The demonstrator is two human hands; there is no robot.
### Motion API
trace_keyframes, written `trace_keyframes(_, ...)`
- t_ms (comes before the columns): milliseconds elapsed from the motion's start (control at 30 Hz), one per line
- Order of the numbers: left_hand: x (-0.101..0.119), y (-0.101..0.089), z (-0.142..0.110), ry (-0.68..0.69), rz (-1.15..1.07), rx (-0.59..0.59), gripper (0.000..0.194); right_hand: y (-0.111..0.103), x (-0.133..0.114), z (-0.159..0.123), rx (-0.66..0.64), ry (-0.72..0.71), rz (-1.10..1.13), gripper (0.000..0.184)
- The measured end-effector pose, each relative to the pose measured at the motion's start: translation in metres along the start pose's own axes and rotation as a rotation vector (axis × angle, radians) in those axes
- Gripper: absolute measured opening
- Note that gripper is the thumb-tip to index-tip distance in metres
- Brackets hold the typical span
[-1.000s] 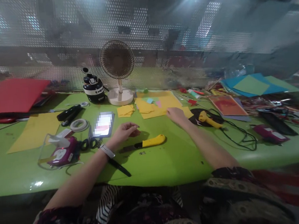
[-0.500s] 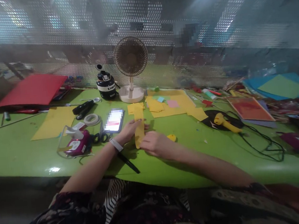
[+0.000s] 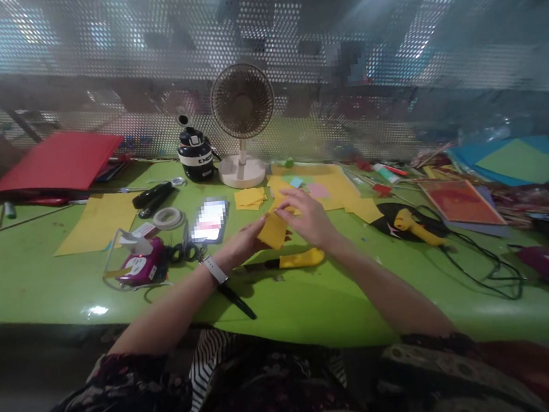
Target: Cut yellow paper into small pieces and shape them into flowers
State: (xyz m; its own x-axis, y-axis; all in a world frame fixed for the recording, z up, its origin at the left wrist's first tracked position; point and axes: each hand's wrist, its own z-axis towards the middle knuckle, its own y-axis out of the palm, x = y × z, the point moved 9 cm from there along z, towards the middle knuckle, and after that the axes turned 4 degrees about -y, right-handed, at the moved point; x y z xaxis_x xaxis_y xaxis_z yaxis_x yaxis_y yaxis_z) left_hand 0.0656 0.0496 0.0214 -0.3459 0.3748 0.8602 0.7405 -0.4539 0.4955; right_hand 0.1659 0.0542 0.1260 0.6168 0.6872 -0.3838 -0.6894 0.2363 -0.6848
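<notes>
The yellow paper is held in the left hand and pinched by the right hand. Tearing could be caused by uneven pull; cuts, by the yellow-handled knife just below the grip.

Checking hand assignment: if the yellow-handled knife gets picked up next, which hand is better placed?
Probably the right hand: the knife's yellow handle lies beside its wrist, while the blade end lies toward the left hand. Both hands hold yellow paper, so either must let go.
</notes>
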Motion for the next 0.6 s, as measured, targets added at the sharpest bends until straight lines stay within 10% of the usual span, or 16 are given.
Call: trace_keyframes(600, 0.003, -0.014, -0.001, 0.061, 0.317, 0.081, 0.037, 0.008, 0.013, -0.005, -0.068, 0.134, 0.095, 0.034)
